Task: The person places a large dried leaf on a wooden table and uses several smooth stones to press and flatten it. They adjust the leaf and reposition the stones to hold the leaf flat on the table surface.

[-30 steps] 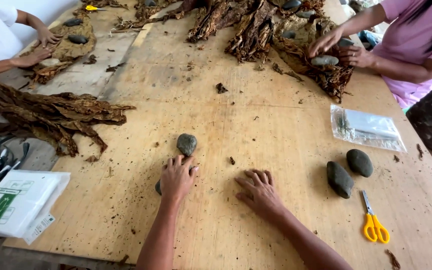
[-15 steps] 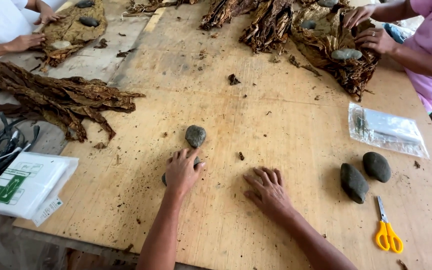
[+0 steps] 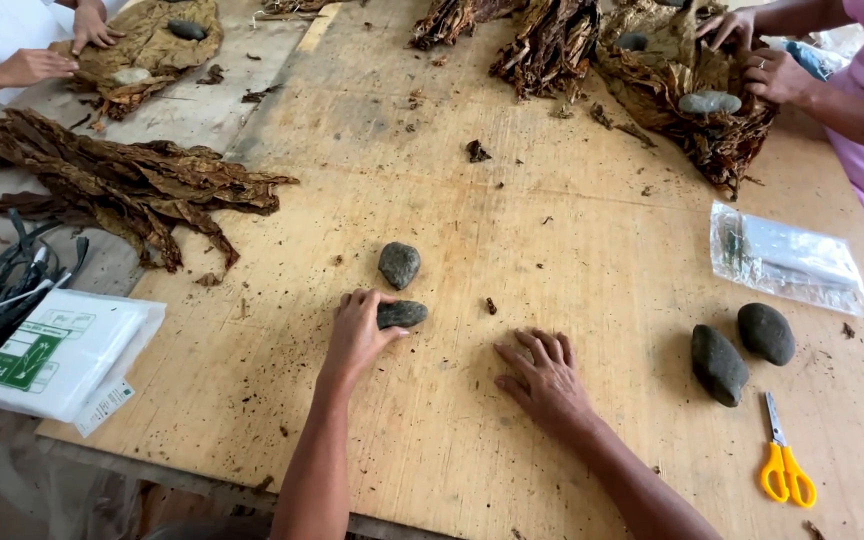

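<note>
My left hand (image 3: 355, 335) lies on the plywood table (image 3: 472, 450), its fingers and thumb closed around a small dark flat stone (image 3: 404, 313). A second grey stone (image 3: 399, 264) sits just beyond it, apart from the hand. My right hand (image 3: 547, 375) rests flat on the wood to the right, fingers spread, holding nothing.
Two dark stones (image 3: 719, 363) (image 3: 765, 332) and yellow scissors (image 3: 785, 468) lie at the right, with a clear plastic bag (image 3: 787, 258) behind them. Dried brown leaves (image 3: 122, 185) lie at the left, a white packet (image 3: 62, 352) near the edge. Other people's hands (image 3: 752, 55) (image 3: 37, 65) work leaf piles at the far side.
The small stone, mostly hidden under my left palm before, now shows at my fingertips. My right hand has stayed flat on the table.
</note>
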